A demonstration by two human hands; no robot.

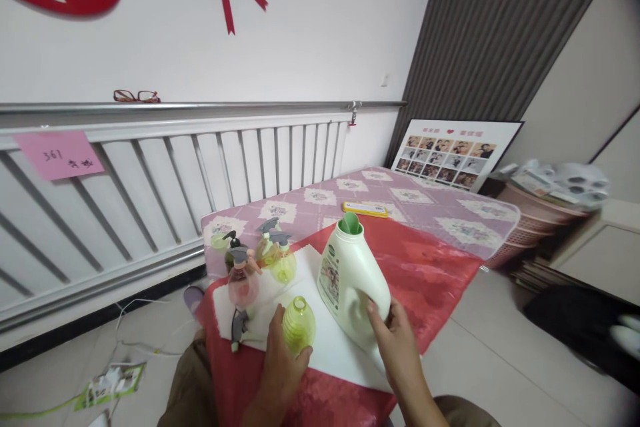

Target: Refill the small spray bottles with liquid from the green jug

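My left hand (284,361) is wrapped round a yellow-green spray bottle (299,325) with its top off, standing on a white sheet (325,363). My right hand (397,340) grips the handle of a large pale green detergent jug (345,273), which has an open mouth with a green spout and leans a little to the left. To the left of the bottle a grey spray head (240,327) lies on the sheet. Behind it stand a pink spray bottle (243,285), a yellow spray bottle (284,263) and a dark pump bottle (231,250).
Red plastic (420,273) covers the near part of a table with a purple patterned cloth (320,197). A yellow case (365,209) lies behind the jug. Along the wall runs a white radiator (165,180). A photo board (453,153) leans at the back right, beside a pink basket (533,220).
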